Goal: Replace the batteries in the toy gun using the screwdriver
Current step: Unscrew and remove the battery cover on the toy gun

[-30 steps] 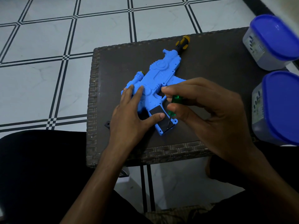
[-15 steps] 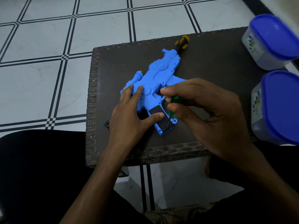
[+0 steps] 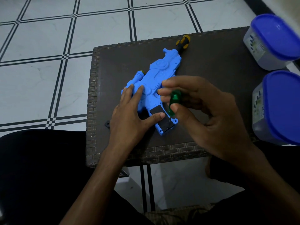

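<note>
Two bare hands work over a bright blue plastic toy gun [image 3: 155, 88] that lies flat and slantwise on a dark brown woven-pattern table [image 3: 211, 65] in the middle of the frame, its muzzle end toward the upper right and its grip toward the lower centre. Left of the table, white floor tiles with black-and-white checked borders [image 3: 48, 46] fill the upper left of the frame. The left hand [image 3: 129, 117] lies spread on the gun with its fingers straight, fingertips pressing the blue body and the thumb stretched across the black rectangular battery cover [image 3: 162, 117] set in the grip. Just right of it, the right hand [image 3: 215, 114] pinches a small screwdriver with a translucent green handle [image 3: 174, 101] between thumb and curled fingers; the thin shaft runs down to the lower end of the black cover, near the grip's bottom corner, though whether the tip sits in a screw is too small to tell. Beyond the gun's far end, at the table's upper edge, the black-and-yellow handle of a second screwdriver [image 3: 183, 43] pokes out. Along the right edge of the frame stand two clear plastic containers with blue lids [image 3: 276, 36], one above the other.
</note>
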The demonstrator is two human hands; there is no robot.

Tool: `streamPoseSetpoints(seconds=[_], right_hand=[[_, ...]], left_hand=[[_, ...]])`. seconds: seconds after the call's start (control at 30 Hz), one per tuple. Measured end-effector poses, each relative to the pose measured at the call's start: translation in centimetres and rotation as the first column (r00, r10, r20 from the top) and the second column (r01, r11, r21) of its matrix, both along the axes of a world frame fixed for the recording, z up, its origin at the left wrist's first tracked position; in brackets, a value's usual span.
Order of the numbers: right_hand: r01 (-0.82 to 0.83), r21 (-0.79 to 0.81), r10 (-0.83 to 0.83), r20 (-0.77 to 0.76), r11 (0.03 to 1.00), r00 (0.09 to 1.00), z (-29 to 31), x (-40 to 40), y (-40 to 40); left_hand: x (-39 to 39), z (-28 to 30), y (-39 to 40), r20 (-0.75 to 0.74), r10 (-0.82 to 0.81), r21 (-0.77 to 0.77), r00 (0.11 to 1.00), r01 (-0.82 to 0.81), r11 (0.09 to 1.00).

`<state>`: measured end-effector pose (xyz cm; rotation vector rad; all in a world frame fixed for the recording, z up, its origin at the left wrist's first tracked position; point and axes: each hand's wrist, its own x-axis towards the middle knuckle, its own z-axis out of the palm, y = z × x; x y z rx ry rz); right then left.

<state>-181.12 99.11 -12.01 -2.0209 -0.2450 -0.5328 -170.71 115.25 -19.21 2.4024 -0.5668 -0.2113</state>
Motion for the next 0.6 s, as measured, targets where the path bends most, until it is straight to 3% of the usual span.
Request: streamPoseSetpoints(seconds=[0.13,0.23,0.3,0.43,0.6], right_hand=[[-0.044,-0.116,0.043,-0.007,0.992,0.999,0.15,0.15,0.15],[0.034,-0.159,-0.026,0.054,0.987,0.998,0.18,0.43,0.31],[0.077,-0.122,-0.066,0.092,0.99,0.994,0.12,0.43,0.39],[0.012,0.021,-0.013,0.019,1.0,1.0,0.21,0.06,0.36],[0.004,-0.136,0.002,0.041,0.991,0.999,0.18,0.19,-0.02]], left_hand=[[-0.03,0.29,-0.04,0.006,0.011,-0.034,1.0,-0.011,0.999],[-0.08,0.48,-0.05,0.007,0.002,-0.012,1.0,-0.002,1.0],[-0.12,0.52,-0.07,0.01,0.009,-0.017,1.0,-0.009,1.0],[0.01,0.12,-0.04,0.003,0.008,-0.004,1.0,-0.008,1.0],[-0.25,0.47,-0.11,-0.005,0.015,-0.032,1.0,-0.016,0.999]])
